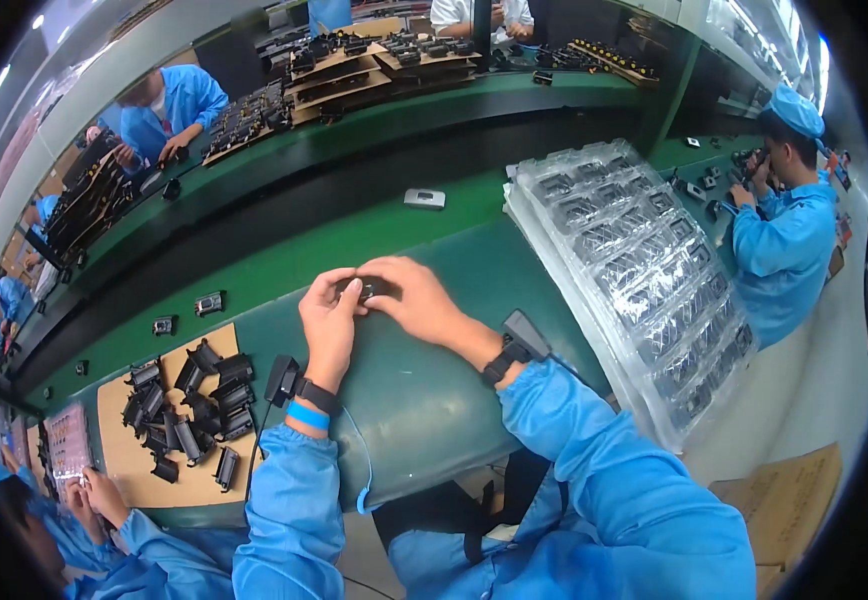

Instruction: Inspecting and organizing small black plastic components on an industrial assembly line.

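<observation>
A small black part (369, 288) sits between both hands, held just above the green surface (424, 390) near its middle. The left hand (329, 315) grips the part's left end, fingers curled over the top of it. The right hand (414, 298) closes on the right end, covering much of the part, so its shape is hard to tell. Each wrist carries a black strap with a small black unit, and the left wrist also wears a blue band with a thin cord hanging from it.

To the left, a brown cardboard sheet (204, 470) holds a cluster of black parts (189, 410). Two small camera-like units (186, 313) lie just beyond it. To the right, a stack of clear plastic trays (634, 270) leans across the surface, its pockets filled with dark pieces. A small grey block (424, 198) lies farther out. Other people in blue coats work nearby.
</observation>
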`<state>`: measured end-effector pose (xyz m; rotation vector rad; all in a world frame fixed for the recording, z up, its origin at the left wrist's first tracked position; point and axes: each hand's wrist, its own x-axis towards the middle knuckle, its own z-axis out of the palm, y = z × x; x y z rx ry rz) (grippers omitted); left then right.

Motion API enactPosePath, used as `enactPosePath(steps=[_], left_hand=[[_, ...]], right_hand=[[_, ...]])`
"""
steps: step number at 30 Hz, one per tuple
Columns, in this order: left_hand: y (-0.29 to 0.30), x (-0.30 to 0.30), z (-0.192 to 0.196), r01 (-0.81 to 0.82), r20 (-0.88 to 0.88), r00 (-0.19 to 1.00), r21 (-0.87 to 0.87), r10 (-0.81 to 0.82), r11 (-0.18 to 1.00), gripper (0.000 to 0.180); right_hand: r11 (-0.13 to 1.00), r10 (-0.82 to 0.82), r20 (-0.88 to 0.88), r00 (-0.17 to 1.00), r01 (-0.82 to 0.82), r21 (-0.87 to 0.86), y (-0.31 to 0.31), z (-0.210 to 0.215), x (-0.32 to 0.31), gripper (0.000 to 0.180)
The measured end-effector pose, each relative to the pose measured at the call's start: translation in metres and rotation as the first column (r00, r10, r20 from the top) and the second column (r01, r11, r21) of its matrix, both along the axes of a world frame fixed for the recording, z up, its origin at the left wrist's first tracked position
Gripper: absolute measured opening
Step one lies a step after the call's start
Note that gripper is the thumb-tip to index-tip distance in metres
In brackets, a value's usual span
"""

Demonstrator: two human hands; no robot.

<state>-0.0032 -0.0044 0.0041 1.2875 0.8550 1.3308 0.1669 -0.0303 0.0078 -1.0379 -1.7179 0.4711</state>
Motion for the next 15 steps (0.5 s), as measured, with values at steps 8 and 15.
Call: enactPosePath(steps=[8, 15], left_hand=[[0.0, -0.002, 0.009, 0.083, 0.125, 0.99, -0.097, -0.07, 0.992, 0.024], [-0.003, -0.004, 0.007, 0.113, 0.055, 0.992, -0.074, -0.109, 0.991, 0.026]], right_hand=[[0.965, 0.03, -0.343, 0.939, -0.117, -0.235, 0.007, -0.003, 0.009, 0.035], [0.929, -0.025, -0.437, 0.899, -0.141, -0.342, 0.005, -0.004, 0.005, 0.027]])
